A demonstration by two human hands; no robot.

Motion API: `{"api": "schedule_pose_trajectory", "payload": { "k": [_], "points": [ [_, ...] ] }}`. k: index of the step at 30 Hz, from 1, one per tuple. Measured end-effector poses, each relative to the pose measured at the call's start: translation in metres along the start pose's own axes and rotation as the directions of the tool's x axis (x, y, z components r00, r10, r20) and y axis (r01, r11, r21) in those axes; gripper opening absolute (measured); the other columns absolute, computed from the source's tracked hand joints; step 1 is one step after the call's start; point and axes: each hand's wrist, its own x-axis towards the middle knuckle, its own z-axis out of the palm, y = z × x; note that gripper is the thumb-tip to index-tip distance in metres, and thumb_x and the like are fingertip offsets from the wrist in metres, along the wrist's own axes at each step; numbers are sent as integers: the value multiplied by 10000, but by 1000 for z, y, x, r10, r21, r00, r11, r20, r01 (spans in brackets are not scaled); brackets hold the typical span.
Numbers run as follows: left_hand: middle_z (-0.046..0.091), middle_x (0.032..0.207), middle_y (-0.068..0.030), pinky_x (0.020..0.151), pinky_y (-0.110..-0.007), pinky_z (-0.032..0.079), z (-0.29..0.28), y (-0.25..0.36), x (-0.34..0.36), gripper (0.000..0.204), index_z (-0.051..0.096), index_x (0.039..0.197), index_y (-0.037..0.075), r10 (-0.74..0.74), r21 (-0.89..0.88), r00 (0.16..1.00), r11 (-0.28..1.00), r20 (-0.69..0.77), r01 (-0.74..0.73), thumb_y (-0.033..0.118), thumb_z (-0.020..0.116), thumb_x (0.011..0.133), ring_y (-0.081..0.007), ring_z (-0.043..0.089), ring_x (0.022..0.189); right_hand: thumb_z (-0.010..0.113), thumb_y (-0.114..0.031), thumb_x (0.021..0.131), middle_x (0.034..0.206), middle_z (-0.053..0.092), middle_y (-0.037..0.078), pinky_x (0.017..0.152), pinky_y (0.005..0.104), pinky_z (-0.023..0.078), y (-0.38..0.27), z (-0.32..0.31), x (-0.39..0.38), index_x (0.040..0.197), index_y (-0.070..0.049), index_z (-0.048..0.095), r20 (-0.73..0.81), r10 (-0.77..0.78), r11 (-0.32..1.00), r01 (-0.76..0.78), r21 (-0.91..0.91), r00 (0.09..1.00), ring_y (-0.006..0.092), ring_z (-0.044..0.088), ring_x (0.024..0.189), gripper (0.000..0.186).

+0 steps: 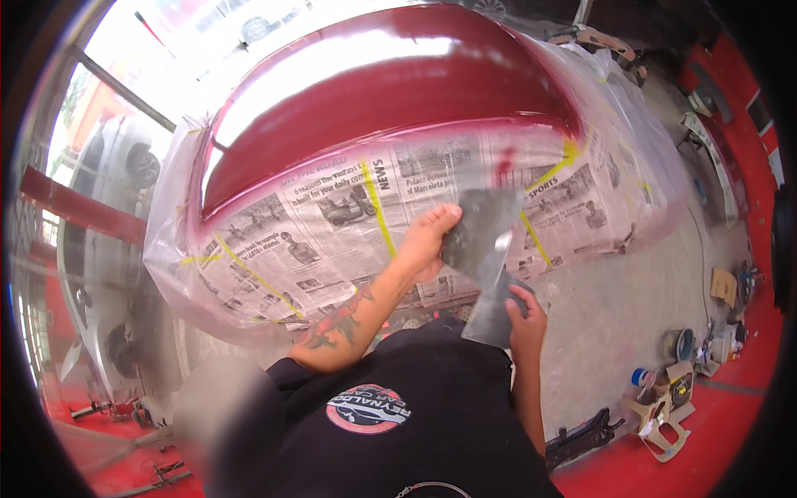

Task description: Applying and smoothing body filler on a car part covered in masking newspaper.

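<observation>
In front of my chest I hold a thin dark grey sheet (475, 236) that looks like sandpaper. My left hand (427, 239) pinches its left edge, thumb uppermost. Lower and to the right, my right hand (526, 322) has its fingers closed on a narrower grey part (488, 314). Whether the two parts are joined or separate I cannot tell; their edges look smeared. Beyond my hands lies a glossy dark red car panel (398, 95), its near side bordered by masking newspaper (332, 203) with yellow tape (378, 207).
Clear plastic sheeting (170, 224) drapes around the panel. A silver car (116, 174) stands at the left. On the floor at the right are a dark bucket (678, 343), an open cardboard box (679, 386) and a pale frame-shaped part (656, 425). Loose car parts lie along the red wall.
</observation>
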Motion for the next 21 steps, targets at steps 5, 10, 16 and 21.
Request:
{"api": "schedule_pose_trajectory", "payload": {
  "k": [5,10,16,21],
  "points": [
    [684,935,-86,589,-300,604,-18,8,1,80,575,1010,60,176,47,984,983,4,-176,123,531,991,-162,698,707,692,-146,863,1112,684,100,926,295,458,-33,24,12,1163,3,650,120,-63,998,63,6,991,163,612,1041,337],
    [680,973,-117,617,-324,618,-8,9,-5,76,519,1005,28,178,21,983,984,39,-179,102,521,990,-208,717,766,717,-159,857,1092,684,86,905,286,464,-53,21,27,1169,3,644,88,-86,993,79,84,992,143,609,1009,359],
    [666,913,-75,590,-319,614,-9,2,-11,48,510,970,68,175,68,984,983,-43,-172,78,557,967,-171,697,713,731,-156,845,1029,684,57,866,269,469,-73,21,33,1149,2,649,80,-117,989,109,99,990,109,594,944,352],
    [578,786,4,572,-303,599,-23,-17,-14,131,520,959,113,127,224,991,968,-49,-113,117,645,923,-107,626,670,675,-184,892,892,646,3,776,260,462,-60,14,44,1044,18,648,40,-139,985,142,-98,990,86,557,840,254]
  ]
}}
